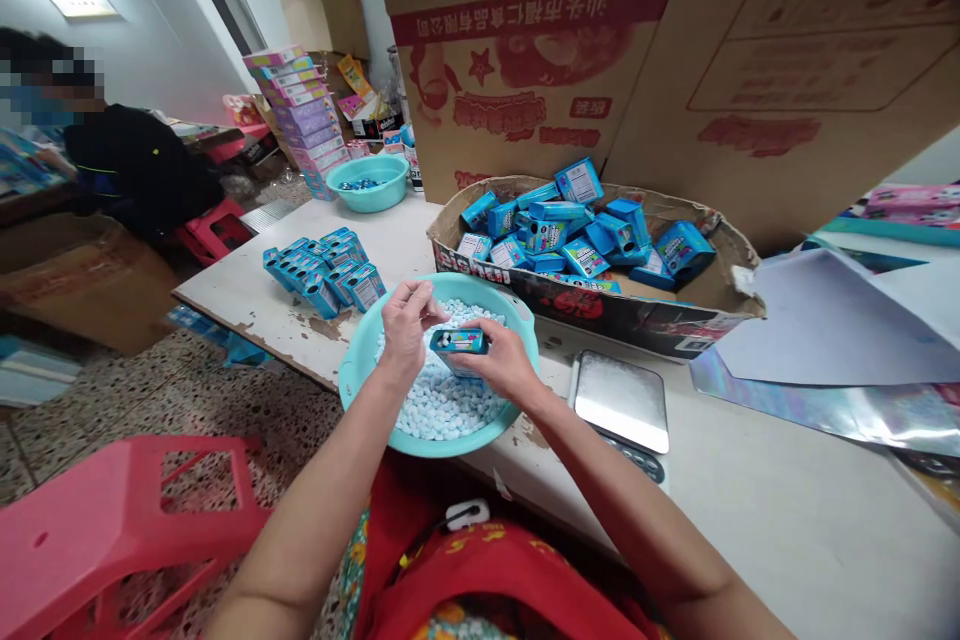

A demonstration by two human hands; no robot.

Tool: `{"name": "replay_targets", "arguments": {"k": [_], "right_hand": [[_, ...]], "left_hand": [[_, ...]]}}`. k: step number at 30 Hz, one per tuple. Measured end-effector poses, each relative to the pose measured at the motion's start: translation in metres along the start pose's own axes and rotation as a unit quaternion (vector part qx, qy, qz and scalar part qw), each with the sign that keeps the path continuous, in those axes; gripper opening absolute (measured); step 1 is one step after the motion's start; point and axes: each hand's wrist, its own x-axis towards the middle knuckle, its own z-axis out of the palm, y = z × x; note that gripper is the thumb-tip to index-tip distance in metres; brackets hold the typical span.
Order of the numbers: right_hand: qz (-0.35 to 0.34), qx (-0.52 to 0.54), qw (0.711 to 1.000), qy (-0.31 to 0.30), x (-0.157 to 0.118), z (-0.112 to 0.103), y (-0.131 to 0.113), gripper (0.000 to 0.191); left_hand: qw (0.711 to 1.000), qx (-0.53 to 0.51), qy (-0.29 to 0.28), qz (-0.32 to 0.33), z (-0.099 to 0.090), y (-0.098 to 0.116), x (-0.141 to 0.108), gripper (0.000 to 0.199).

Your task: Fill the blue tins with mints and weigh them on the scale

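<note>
A turquoise basin (352, 390) full of small pale-blue candies (442, 410) sits at the table's front edge. Over it, my right hand (508, 356) grips a small blue printed box (459, 341) by its right end, with a narrow face turned up. My left hand (409, 325) is just left of the box, thumb and fingertips pinched together. Whatever may be between those fingertips is too small to make out.
A cut-down carton (585, 305) of blue boxes stands behind the basin. Grouped blue boxes (326, 270) and a smaller basin (375, 200) are to the left. A scale (622, 400) lies right, near paper sheets (832, 320). A red stool (135, 520) and a seated person (135, 160) are left.
</note>
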Motion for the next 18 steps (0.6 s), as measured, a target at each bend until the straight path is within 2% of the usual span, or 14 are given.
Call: {"name": "replay_targets", "arguments": {"k": [1, 2, 4, 5, 7, 11, 13, 15, 18], "right_hand": [[-0.002, 0.010, 1.000, 0.004, -0.001, -0.005, 0.000, 0.032], [-0.006, 0.019, 1.000, 0.016, -0.003, -0.010, 0.001, 0.033], [-0.006, 0.028, 0.999, 0.046, -0.003, -0.018, 0.004, 0.036], [-0.003, 0.026, 0.998, 0.052, -0.003, -0.022, 0.006, 0.037], [-0.004, 0.019, 0.999, 0.046, 0.000, -0.025, 0.011, 0.037], [-0.006, 0.022, 0.997, 0.067, 0.006, -0.024, 0.015, 0.037], [-0.005, 0.017, 0.997, 0.072, 0.008, -0.024, 0.014, 0.037], [-0.005, 0.014, 0.997, 0.070, 0.008, -0.026, 0.014, 0.037], [0.014, 0.008, 0.996, 0.085, 0.006, -0.031, 0.017, 0.038]], "left_hand": [[0.994, 0.112, -0.007, 0.005, -0.010, -0.004, 0.004, 0.025], [0.971, 0.236, -0.025, 0.003, -0.020, -0.009, 0.008, 0.027], [0.894, 0.440, -0.076, -0.016, -0.039, -0.022, 0.013, 0.027], [0.861, 0.499, -0.097, -0.027, -0.045, -0.030, 0.014, 0.026], [0.830, 0.543, -0.117, -0.050, -0.047, -0.044, 0.008, 0.029], [0.779, 0.599, -0.172, -0.068, -0.026, -0.062, -0.019, 0.045], [0.785, 0.585, -0.193, -0.065, -0.016, -0.065, -0.031, 0.045], [0.818, 0.538, -0.190, -0.067, -0.012, -0.065, -0.036, 0.035], [0.862, 0.475, -0.161, -0.073, -0.015, -0.060, -0.028, 0.017]]}}
